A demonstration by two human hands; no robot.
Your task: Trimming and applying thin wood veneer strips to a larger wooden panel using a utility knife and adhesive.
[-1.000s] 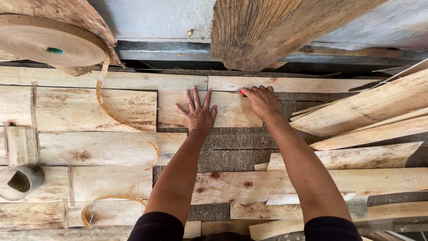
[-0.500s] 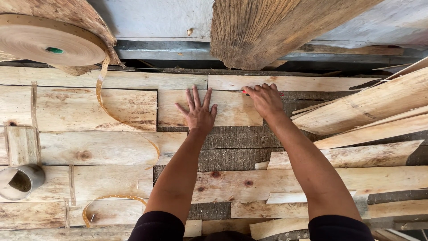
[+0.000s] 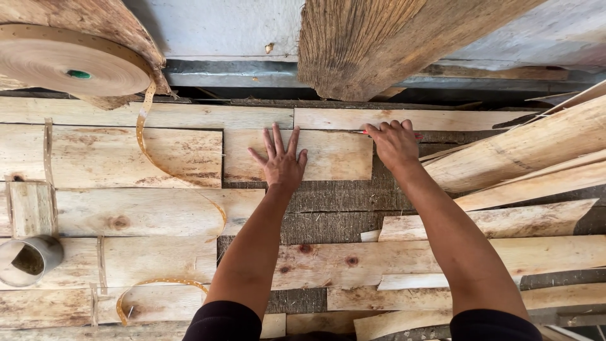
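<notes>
A veneer or woodworking workshop: thin wood sheets (image 3: 132,155) cover a rough bench (image 3: 334,205), loose strips (image 3: 524,151) pile at the right, a big roll of perforated paper tape (image 3: 69,60) sits above, beside a raw log (image 3: 391,38).

Two bare forearms showing, running up from bottom edge toward short veneer sheet (image 3: 328,155). Dark, near-black sleeves covering upper arms, ending around elbows, well below sheet. No gloves, rings, watch or bands showing on left hand (image 3: 281,165) or right hand (image 3: 395,143). Fingernails looking short and plain. Rest of body lying outside view.
</notes>
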